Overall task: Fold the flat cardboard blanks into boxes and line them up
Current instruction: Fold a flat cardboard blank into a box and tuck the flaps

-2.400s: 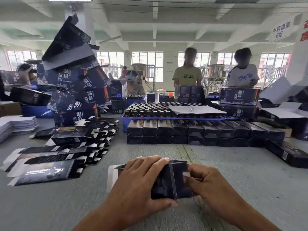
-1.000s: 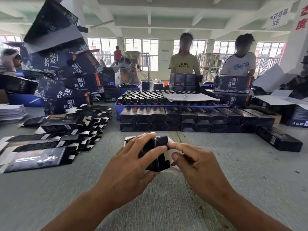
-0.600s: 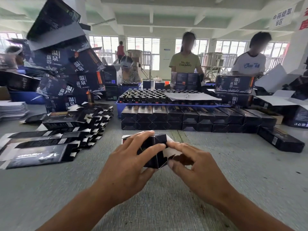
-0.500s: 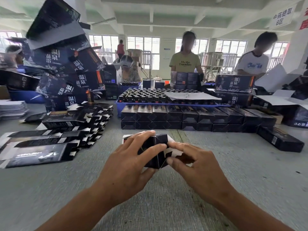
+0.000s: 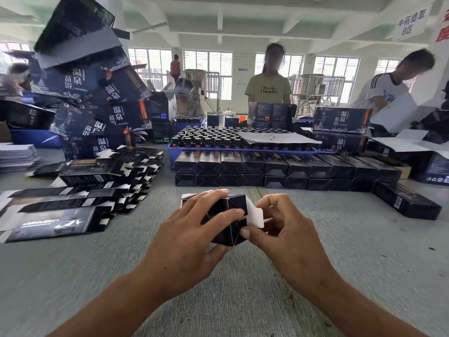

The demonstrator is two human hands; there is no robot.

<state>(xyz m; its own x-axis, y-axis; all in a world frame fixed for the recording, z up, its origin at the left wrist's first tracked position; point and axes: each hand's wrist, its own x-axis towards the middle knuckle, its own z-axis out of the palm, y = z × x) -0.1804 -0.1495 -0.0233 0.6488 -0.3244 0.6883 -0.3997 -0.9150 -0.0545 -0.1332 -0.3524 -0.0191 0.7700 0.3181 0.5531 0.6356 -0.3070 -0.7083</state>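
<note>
A small dark cardboard box (image 5: 229,228), partly folded, sits between my hands above the grey table (image 5: 364,251). My left hand (image 5: 192,237) grips its body, fingers wrapped over the top. My right hand (image 5: 284,234) pinches its near end, where a white flap (image 5: 255,217) sticks out. Flat dark blanks (image 5: 80,190) lie fanned out in a pile at the left. Folded dark boxes (image 5: 279,170) stand in a two-high row behind my hands, with one more box (image 5: 407,203) lying apart at the right.
A blue tray of dark bottles (image 5: 218,139) stands behind the row, partly under a white sheet. Large printed cartons (image 5: 97,93) tower at the back left, more at the back right (image 5: 340,120). Several people stand across the table.
The box has been lifted from low near me and turned end-on between my hands. My right fingers have worked at its end, and the white flap now sticks out more.
</note>
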